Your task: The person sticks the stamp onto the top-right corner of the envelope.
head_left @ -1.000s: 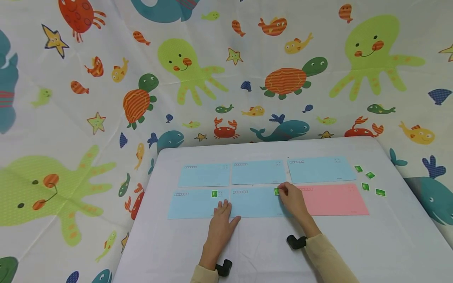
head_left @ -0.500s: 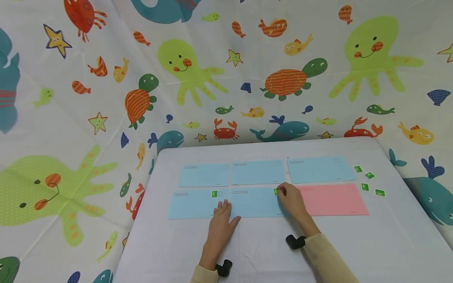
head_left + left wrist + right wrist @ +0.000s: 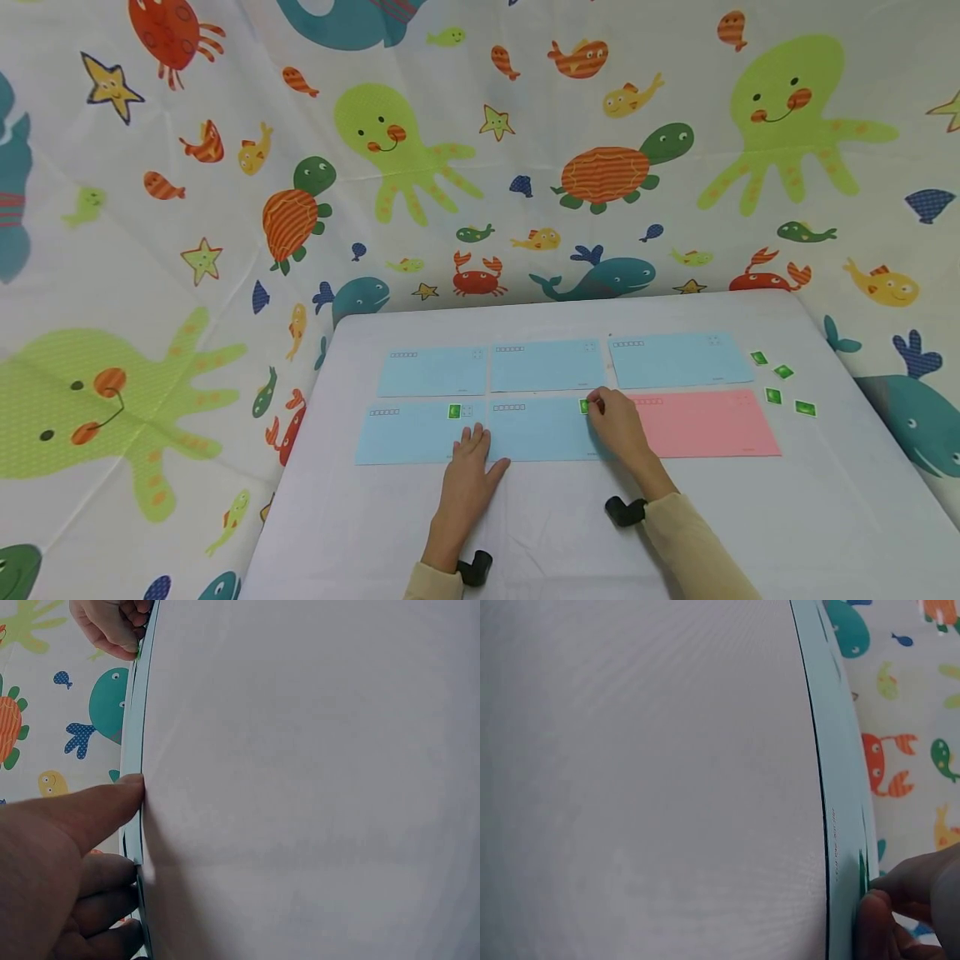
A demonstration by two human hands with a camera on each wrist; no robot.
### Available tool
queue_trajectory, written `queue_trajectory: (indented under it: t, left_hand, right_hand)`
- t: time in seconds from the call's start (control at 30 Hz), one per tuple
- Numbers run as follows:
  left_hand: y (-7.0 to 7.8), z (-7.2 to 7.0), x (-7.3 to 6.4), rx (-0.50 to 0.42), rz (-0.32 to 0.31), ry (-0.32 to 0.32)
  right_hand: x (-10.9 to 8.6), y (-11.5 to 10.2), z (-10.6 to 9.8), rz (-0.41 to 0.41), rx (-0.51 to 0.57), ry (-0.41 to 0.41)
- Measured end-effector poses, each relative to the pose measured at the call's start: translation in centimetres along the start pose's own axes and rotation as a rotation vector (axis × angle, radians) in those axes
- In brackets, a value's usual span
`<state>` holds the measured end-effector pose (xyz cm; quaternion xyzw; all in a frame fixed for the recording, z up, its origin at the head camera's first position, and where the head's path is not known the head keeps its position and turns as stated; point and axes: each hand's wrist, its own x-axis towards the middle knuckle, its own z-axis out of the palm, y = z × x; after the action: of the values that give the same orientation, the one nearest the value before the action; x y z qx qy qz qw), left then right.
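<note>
My right hand (image 3: 622, 425) pinches a small green stamp (image 3: 583, 406) at the upper right corner of the lower middle blue envelope (image 3: 536, 433); the fingers cover part of it. In the right wrist view, thumb and finger meet at the green stamp (image 3: 864, 870). My left hand (image 3: 467, 483) rests with straight fingers over the neighbouring edges of that envelope and the lower left blue envelope (image 3: 405, 437). On the lower left one, another green stamp (image 3: 454, 411) lies near its upper right corner, just beyond the left fingertips.
A pink envelope (image 3: 712, 425) lies right of my right hand. Behind are three blue envelopes, left (image 3: 431, 373), middle (image 3: 543, 368) and right (image 3: 675, 362). Several loose green stamps (image 3: 783, 372) lie at the right. A white cloth covers the table (image 3: 555, 533); a printed sea-animal curtain (image 3: 525, 125) hangs behind.
My right hand and the pinched stamp shift very slightly left. The left hand stays in place.
</note>
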<state>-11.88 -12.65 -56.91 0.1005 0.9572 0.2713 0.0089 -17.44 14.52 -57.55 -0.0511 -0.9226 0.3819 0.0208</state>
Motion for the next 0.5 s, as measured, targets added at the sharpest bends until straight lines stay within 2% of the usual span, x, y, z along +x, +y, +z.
queue_trajectory:
  t: [0.5]
  left_hand:
    - [0.04, 0.1, -0.01, 0.009, -0.004, 0.001]
  right_hand:
    - [0.01, -0.01, 0.1, -0.013, -0.019, 0.023]
